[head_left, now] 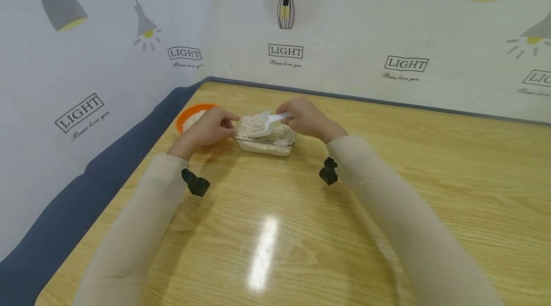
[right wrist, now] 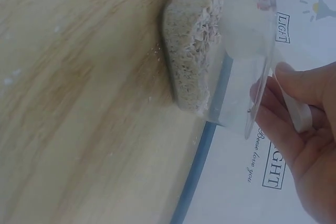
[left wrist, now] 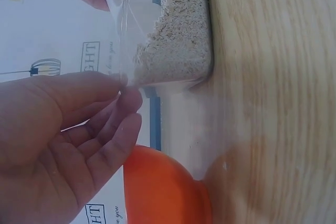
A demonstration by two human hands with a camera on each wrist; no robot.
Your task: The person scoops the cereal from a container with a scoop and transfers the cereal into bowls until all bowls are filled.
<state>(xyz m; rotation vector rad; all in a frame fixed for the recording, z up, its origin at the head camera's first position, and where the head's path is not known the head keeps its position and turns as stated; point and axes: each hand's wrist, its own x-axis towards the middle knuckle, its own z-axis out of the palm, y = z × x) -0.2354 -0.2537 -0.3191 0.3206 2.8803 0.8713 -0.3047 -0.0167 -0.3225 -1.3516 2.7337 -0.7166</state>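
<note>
A clear rectangular glass container holding oat flakes rests on the table. My right hand grips the handle of a white scoop, whose blade dips into the flakes. In the right wrist view, the scoop's handle lies between thumb and fingers, with the blade seen through the glass. At the container's left end, my left hand pinches the rim corner between thumb and index finger. Its other fingers curve loosely below the rim in the left wrist view.
An orange bowl with more flakes stands left of the container, partly behind my left hand. Small crumbs lie on the wooden table. A printed wall covering rises behind the table's far and left edges.
</note>
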